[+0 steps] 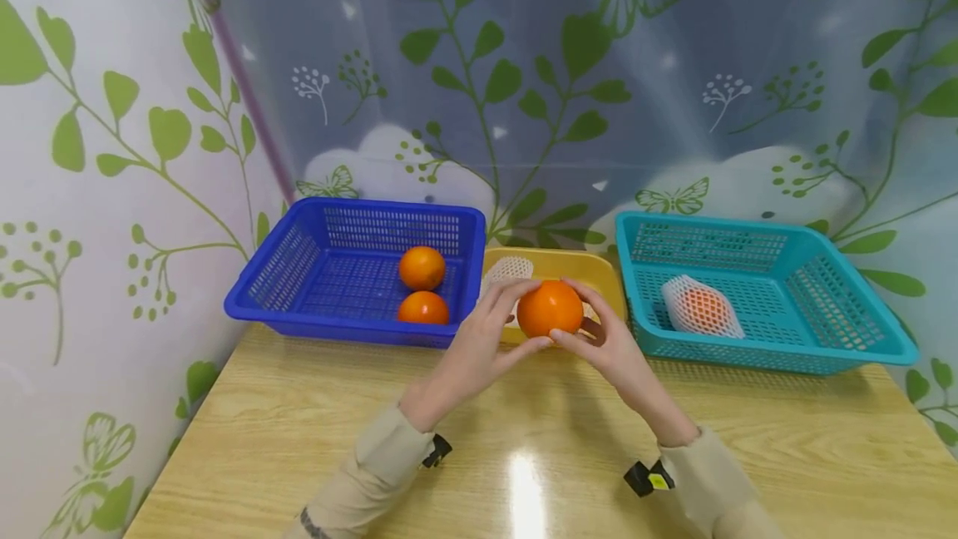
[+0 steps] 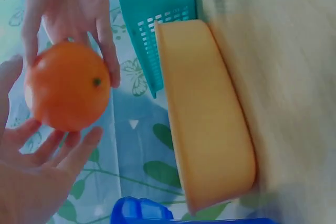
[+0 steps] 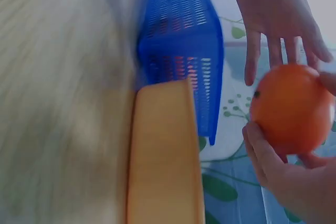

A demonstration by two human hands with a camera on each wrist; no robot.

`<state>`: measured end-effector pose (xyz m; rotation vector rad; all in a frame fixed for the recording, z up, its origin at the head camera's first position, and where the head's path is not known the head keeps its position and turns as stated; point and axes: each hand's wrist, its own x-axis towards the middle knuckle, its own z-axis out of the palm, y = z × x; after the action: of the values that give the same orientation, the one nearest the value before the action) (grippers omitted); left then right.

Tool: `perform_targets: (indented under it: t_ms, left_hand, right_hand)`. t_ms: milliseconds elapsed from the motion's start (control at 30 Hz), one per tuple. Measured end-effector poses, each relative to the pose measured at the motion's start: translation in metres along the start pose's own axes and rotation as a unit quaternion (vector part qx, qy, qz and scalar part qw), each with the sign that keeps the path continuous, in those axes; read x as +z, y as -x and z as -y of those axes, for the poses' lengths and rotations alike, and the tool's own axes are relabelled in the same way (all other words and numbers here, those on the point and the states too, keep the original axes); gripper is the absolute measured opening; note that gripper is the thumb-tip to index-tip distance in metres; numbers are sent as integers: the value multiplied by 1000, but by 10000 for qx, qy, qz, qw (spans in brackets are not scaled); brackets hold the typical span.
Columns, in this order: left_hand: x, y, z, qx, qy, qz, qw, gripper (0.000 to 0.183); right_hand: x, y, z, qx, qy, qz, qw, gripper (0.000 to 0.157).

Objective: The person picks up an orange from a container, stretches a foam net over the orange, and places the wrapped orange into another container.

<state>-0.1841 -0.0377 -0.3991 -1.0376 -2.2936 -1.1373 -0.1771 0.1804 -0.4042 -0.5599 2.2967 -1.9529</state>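
Note:
Between both hands is a bare orange, raised above the front of the yellow tray. My left hand grips its left side with thumb and fingers, while the right hand grips the right side; the thumbs meet low on the near face. In the left wrist view the stem spot shows on the orange. The right wrist view has the same orange held by fingertips of both hands. A white foam net lies in the tray, partly hidden by the left hand.
At the left, a blue basket contains two bare oranges. A teal basket on the right holds a fruit in a foam net. All stand on a wooden table before a leaf-patterned curtain.

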Motion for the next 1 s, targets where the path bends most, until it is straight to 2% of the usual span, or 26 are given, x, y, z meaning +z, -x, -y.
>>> perform_targets:
  t_ms: [133, 200, 300, 433, 533, 733, 1000]
  left_hand:
    - [2, 8, 1, -471, 303, 619, 9965, 74]
    - [3, 12, 2, -594, 322, 892, 9937, 79]
    - [5, 18, 2, -731, 359, 1281, 9884, 84]
    - [8, 26, 3, -955, 401, 1670, 9805, 82]
    - [10, 31, 5, -1142, 291, 1828, 9761, 80]
    - [16, 40, 9, -1381, 241, 2051, 9687, 78]
    - [22, 48, 17, -1512, 327, 2147, 9643, 78]
  right_hand:
    - [0, 9, -8, -542, 303, 341, 9975, 76]
    - [1, 14, -12, -701, 479, 509, 9951, 78]
    - [2, 22, -18, -726, 732, 682, 9923, 78]
    - [4, 31, -25, -490, 1097, 673, 9905, 78]
    - [7, 34, -30, -303, 1443, 624, 9871, 75]
    - [11, 35, -37, -122, 1892, 848, 9782, 72]
    - [13, 36, -46, 9, 1804, 1093, 9775, 73]
